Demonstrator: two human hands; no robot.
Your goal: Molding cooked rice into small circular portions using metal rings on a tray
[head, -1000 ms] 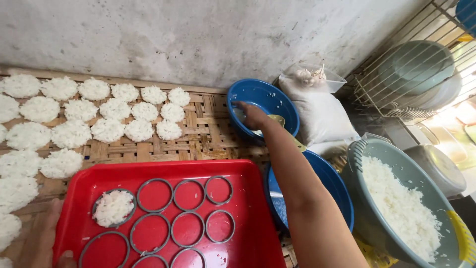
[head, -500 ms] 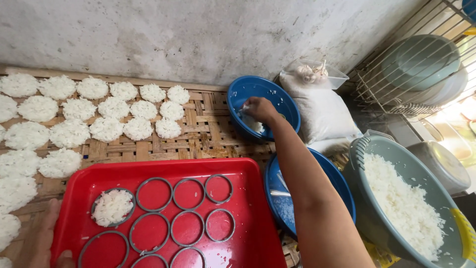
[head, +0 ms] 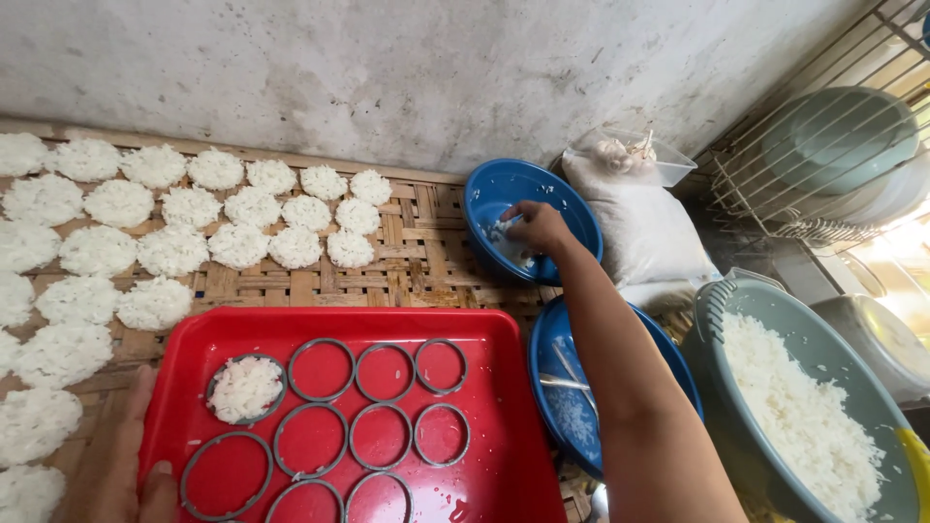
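Head view: right hand (head: 539, 225) is dipping curled fingers in the bowl (head: 531, 218), holding nothing visible; left hand (head: 121, 465) is lying flat, steadying the tray (head: 494, 426). Wetting fingertips lightly is probably best.

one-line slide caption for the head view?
Right hand dips into blue bowl; left hand steadies red tray of rings.

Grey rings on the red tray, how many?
9 rings on the red tray. Top row four, the leftmost filled with rice. Middle row three, starting at. Bottom row two, cut off by the frame edge, so more may be hidden below.
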